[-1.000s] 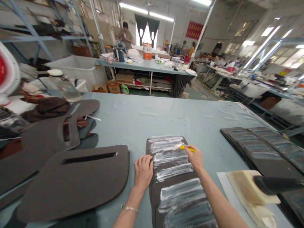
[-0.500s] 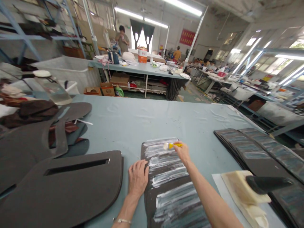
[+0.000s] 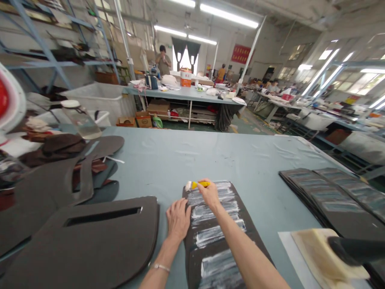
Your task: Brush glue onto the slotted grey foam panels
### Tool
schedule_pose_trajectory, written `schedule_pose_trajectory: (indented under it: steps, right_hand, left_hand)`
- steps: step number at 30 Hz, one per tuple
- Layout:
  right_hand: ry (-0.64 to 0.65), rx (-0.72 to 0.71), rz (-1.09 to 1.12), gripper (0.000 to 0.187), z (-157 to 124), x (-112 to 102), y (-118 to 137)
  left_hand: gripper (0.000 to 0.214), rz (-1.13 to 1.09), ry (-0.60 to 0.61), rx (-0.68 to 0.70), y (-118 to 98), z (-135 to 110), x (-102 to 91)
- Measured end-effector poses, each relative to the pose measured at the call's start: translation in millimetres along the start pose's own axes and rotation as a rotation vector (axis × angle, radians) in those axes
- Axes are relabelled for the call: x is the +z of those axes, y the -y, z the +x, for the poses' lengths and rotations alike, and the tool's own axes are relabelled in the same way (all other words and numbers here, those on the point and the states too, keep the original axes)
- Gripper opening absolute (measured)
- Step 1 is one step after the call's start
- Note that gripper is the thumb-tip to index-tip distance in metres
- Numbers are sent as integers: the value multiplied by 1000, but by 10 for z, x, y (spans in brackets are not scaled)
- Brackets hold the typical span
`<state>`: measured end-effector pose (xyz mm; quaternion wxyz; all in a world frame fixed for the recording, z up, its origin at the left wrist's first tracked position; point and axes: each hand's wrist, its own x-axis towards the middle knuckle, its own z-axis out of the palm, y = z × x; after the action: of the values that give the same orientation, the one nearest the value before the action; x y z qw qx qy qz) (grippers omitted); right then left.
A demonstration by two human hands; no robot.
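My right hand [image 3: 209, 194] is closed on a small yellow-handled brush [image 3: 197, 185], whose white-loaded tip sits at the far left corner of a row of overlapped dark strips [image 3: 216, 224]. White glue streaks cover the strips' exposed edges. My left hand [image 3: 178, 219] lies flat with fingers together, pressing the left edge of the strips.
A large dark felt panel with a slot [image 3: 90, 237] lies at my left, with more dark cut pieces [image 3: 60, 176] behind it. More glued strips [image 3: 333, 196] fan out at right. A glue-crusted tray [image 3: 325, 257] sits at the near right. People stand at far tables.
My right hand has swept the brush leftward across the top strip, from its right side to its left corner. The left hand stays pressed on the strips.
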<state>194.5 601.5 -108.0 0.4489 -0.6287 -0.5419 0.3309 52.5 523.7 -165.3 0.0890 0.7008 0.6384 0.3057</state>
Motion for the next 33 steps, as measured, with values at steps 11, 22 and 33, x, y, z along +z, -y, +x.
schedule_pose_trajectory:
  steps: [11, 22, 33]
  right_hand:
    - [-404, 140, -258, 29, 160, -1489, -349]
    - [120, 53, 11, 21, -952, -467, -31]
    - [-316, 160, -313, 27, -759, -1885, -484]
  left_hand:
    - [31, -91, 4, -1, 85, 15, 11]
    - [27, -110, 110, 99, -133, -682, -287]
    - [26, -173, 141, 31, -85, -680, -272]
